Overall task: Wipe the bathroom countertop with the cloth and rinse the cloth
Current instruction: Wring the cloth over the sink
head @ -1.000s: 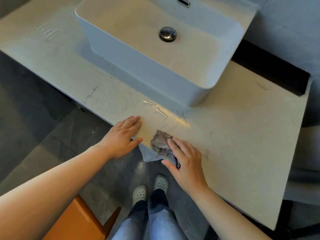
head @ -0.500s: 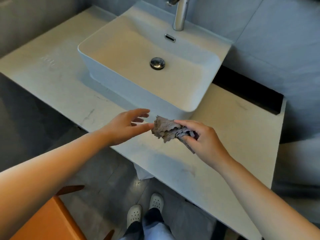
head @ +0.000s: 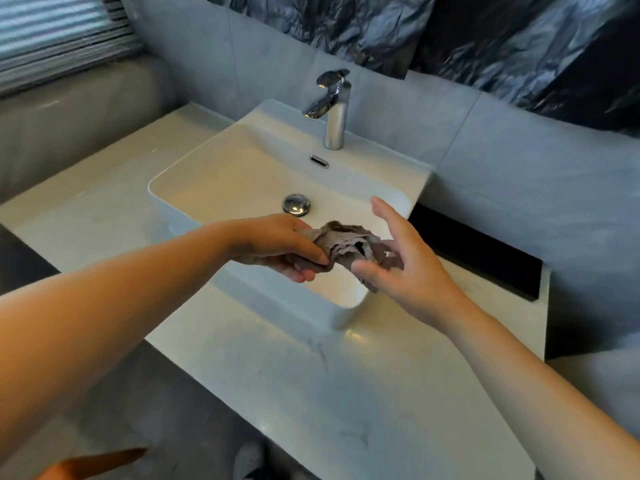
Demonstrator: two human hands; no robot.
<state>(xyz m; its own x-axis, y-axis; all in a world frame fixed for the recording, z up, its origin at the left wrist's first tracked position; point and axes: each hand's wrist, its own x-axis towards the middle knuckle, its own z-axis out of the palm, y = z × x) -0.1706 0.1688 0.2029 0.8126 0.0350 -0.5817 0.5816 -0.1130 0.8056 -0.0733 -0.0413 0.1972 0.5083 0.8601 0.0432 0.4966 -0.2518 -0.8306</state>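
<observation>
A crumpled grey-brown cloth (head: 349, 244) hangs in the air over the front right part of the white sink basin (head: 180, 178). My left hand (head: 277, 247) grips the cloth's left end with curled fingers. My right hand (head: 401, 261) lies against its right side, fingers straight and spread, thumb under the cloth. The pale marble countertop (head: 346, 393) runs under both forearms. A chrome faucet (head: 334, 109) stands at the back of the basin, and no water is visibly running. The chrome drain plug (head: 296, 204) sits just beyond my left hand.
A dark recess (head: 485, 261) lies in the countertop right of the basin. An orange stool corner (head: 90, 464) and a pale shoe (head: 247, 459) show below the counter's front edge. Dark crinkled sheeting (head: 485, 36) covers the wall above the faucet.
The cloth left the counter's front edge and rose over the basin. My left hand lifted off the counter and took hold of the cloth, while my right hand's fingers straightened. The view tilted up.
</observation>
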